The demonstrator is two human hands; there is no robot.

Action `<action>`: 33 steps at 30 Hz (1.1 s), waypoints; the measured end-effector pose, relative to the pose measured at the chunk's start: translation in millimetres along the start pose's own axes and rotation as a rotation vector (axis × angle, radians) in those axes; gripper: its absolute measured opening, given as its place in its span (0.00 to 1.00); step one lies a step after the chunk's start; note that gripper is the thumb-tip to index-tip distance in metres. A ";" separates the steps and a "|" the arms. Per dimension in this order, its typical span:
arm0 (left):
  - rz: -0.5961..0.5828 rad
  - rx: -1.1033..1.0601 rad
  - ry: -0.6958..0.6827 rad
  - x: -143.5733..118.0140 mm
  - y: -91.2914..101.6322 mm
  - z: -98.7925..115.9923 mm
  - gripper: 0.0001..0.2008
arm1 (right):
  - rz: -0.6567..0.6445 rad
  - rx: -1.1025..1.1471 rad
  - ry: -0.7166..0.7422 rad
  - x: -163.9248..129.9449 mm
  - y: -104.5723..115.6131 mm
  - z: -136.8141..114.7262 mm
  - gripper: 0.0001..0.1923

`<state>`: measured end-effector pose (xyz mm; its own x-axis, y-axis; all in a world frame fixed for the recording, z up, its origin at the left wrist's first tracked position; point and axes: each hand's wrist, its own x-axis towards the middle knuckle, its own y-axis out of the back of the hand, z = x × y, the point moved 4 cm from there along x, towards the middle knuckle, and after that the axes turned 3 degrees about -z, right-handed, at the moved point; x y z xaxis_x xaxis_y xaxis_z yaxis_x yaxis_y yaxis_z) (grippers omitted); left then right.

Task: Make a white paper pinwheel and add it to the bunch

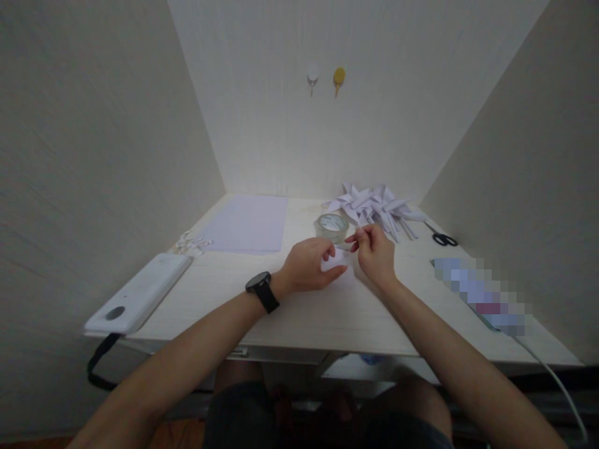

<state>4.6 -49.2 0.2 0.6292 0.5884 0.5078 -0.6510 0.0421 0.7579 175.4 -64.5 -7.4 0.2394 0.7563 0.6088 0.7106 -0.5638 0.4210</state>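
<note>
- Pinching with our left hand point(306, 265), we hold the white paper piece point(337, 260) at its left edge, low over the desk point(327, 312).
- Our right hand point(374, 252) nips its right tip with narrow fingertips.
- Its long axis runs left to right between our hands.

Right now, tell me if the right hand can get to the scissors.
Probably yes. The right hand is busy at a small piece of white paper, but the scissors lie bare on the table to its right, with nothing between them.
</note>
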 end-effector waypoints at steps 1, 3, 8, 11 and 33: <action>-0.039 0.034 -0.065 -2.0 -1.0 5.7 0.17 | 0.020 0.018 -0.030 1.1 1.6 2.3 0.13; -0.108 0.051 -0.145 -5.1 -3.2 13.1 0.18 | 0.013 0.049 -0.092 2.3 2.0 6.2 0.14; -0.242 -0.061 -0.116 -4.0 -9.1 4.8 0.07 | -0.184 0.107 -0.211 3.9 -1.0 8.7 0.16; -0.239 -0.095 -0.010 0.3 -9.6 -10.5 0.07 | -0.461 0.245 -0.322 4.2 -3.3 8.6 0.14; -0.130 0.128 -0.133 -5.0 -10.4 0.6 0.13 | -0.749 0.824 -0.743 -2.6 -10.3 14.7 0.06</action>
<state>8.5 -53.1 -10.0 0.7602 0.4728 0.4457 -0.5069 0.0025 0.8620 177.1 -55.8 -23.2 -0.2674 0.9411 -0.2070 0.9538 0.2280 -0.1957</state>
